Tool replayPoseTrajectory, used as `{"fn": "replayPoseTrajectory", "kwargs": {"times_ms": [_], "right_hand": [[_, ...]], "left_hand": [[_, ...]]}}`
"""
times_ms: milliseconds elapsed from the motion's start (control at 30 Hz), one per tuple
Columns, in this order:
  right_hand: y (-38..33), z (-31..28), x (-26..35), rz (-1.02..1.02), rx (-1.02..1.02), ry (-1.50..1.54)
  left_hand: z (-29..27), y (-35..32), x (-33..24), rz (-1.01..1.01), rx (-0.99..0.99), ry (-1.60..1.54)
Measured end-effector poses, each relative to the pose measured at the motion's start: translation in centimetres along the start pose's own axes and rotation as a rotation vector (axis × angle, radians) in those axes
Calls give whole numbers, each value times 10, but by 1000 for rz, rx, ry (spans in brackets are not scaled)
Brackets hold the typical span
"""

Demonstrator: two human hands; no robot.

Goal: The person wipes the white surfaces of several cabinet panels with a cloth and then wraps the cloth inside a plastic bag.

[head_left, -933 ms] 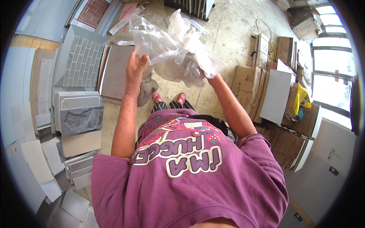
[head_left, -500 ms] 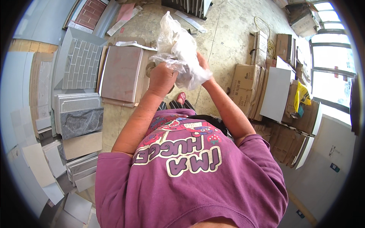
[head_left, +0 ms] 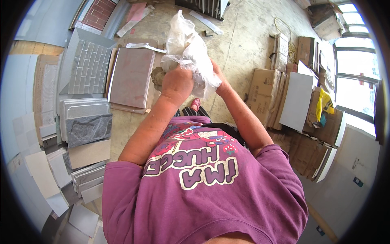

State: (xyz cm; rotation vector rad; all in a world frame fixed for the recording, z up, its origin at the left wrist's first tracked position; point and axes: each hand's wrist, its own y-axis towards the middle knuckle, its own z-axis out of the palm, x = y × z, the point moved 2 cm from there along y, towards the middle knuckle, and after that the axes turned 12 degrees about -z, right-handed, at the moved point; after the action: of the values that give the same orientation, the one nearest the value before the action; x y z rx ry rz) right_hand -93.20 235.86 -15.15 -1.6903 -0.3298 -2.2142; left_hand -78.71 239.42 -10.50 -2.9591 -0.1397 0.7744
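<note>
A crumpled, see-through white plastic bag [head_left: 191,51] hangs between my two hands above the floor, its loose end sticking up and away from me. My left hand [head_left: 177,82] is a closed fist gripping the bag's near left side. From the outer side of that fist pokes a grey-brown, crumpled lump [head_left: 157,77], perhaps cloth; its kind is unclear. My right hand [head_left: 222,81] is at the bag's right side, thumb and fingers partly behind the film, holding it. Whatever the bag contains is hidden by the folds.
Left of me, a stack of large tiles [head_left: 132,77] lies on cardboard, beside a brick-patterned panel [head_left: 86,67] and leaning tile samples [head_left: 88,130]. Cardboard boxes [head_left: 262,91] and a pale board [head_left: 295,99] line the right. A dark rack [head_left: 203,6] stands ahead on the concrete floor.
My left fist has turned slightly, and more of the grey-brown lump shows beside it. The bag has shifted a little and its folds have changed. Both hands keep their hold.
</note>
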Motion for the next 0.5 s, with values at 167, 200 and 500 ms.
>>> {"fn": "replayPoseTrajectory", "kwargs": {"times_ms": [167, 200, 500], "right_hand": [[-1, -22, -37, -45, 44, 421], [1, -15, -27, -54, 23, 402], [-2, -25, -27, 83, -203, 265]], "left_hand": [[-3, -13, -5, 64, -1, -83], [-1, -15, -2, 68, 36, -106], [-25, -26, 18, -104, 4, -769]]}}
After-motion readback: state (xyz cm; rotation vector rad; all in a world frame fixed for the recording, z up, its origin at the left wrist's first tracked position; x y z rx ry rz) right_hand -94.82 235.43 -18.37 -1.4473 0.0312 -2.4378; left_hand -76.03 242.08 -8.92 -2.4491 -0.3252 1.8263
